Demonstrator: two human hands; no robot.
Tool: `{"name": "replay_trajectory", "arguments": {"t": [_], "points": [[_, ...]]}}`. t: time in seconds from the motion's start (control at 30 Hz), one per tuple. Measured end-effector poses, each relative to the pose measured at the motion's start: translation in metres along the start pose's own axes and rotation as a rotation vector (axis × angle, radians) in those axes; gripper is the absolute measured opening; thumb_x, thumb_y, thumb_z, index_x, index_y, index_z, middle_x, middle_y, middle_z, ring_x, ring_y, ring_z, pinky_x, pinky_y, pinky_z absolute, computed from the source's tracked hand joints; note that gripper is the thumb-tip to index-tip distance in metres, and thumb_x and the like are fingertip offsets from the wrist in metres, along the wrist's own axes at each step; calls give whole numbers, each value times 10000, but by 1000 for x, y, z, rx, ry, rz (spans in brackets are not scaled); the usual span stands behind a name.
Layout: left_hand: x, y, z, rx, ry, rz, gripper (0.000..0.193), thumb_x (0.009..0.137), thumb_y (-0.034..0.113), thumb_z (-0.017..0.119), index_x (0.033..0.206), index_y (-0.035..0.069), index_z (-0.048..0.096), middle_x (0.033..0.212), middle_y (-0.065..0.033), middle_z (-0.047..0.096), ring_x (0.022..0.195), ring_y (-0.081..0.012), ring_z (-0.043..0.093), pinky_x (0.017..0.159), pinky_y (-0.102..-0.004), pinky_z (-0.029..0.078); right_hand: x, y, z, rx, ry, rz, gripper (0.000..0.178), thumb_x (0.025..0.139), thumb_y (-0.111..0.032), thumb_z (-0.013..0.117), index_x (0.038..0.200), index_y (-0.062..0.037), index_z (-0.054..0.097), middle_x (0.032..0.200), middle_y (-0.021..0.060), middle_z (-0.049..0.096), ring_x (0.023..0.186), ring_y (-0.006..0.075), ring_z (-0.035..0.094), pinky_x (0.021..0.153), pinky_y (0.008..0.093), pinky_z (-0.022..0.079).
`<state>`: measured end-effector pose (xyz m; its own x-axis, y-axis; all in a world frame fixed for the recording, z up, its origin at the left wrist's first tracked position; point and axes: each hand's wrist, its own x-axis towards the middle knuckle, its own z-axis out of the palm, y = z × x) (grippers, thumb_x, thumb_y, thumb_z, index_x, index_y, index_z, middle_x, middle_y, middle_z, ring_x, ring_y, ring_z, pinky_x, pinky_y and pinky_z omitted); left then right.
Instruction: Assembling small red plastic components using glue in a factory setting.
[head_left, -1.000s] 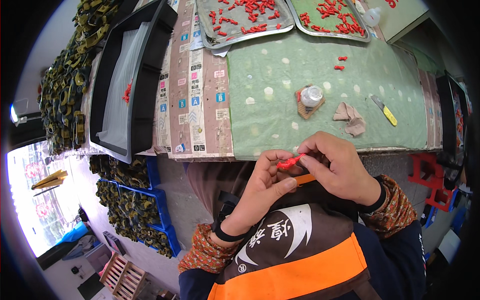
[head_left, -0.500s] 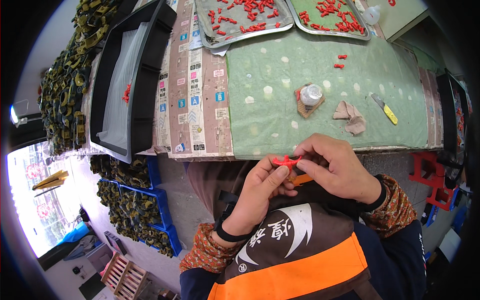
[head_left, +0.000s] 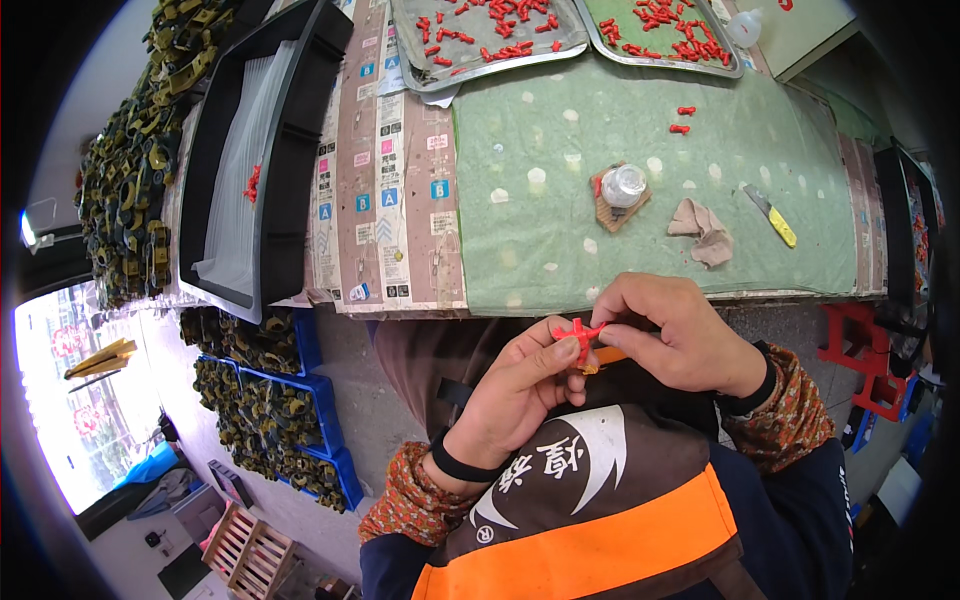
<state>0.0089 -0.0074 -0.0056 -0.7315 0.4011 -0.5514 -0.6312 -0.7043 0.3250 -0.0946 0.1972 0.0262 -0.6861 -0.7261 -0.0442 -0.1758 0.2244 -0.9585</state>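
Note:
A small red plastic piece with several arms (head_left: 580, 338) is held just off the table's near edge. My left hand (head_left: 525, 378) closes thumb and fingers round it. From the other side, the fingertips of my right hand (head_left: 665, 335) pinch its right-hand end; they partly hide it. Two loose red pieces (head_left: 680, 129) lie on the green cloth (head_left: 540, 215). More of them fill two metal trays, the left tray (head_left: 490, 68) and the right tray (head_left: 680, 70), at the far side.
On the cloth stand a clear glass jar (head_left: 625, 185) on a brown pad, a crumpled rag (head_left: 702, 235) and a yellow-handled cutter knife (head_left: 782, 226). A black bin (head_left: 290, 150) with a few red pieces sits left. Blue crates (head_left: 335, 405) of camouflage-coloured parts stand below it.
The red piece has turned in my fingers, so its arms now point differently. My left hand has shifted slightly right, and my right hand has moved slightly down.

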Motion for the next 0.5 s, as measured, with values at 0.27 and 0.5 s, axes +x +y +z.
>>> {"name": "replay_trajectory", "arguments": {"t": [0.27,0.5], "points": [[0,-4,-4,-74,-40,-26,122,1017,173,623,1091,79,599,993,-81,685,790,-125,606,749,-294,498,-3,0,2,20,-20,34,101,875,-27,695,935,-8,617,811,124,639,713,275,637,639,351,493],[-1,-3,-1,-60,-51,-34,115,1004,171,647,1062,90,591,980,-81,687,789,-111,590,749,-296,484,-6,1,0,37,-44,59,77,871,-16,705,927,-12,652,805,91,662,709,201,653,646,310,492]]}}
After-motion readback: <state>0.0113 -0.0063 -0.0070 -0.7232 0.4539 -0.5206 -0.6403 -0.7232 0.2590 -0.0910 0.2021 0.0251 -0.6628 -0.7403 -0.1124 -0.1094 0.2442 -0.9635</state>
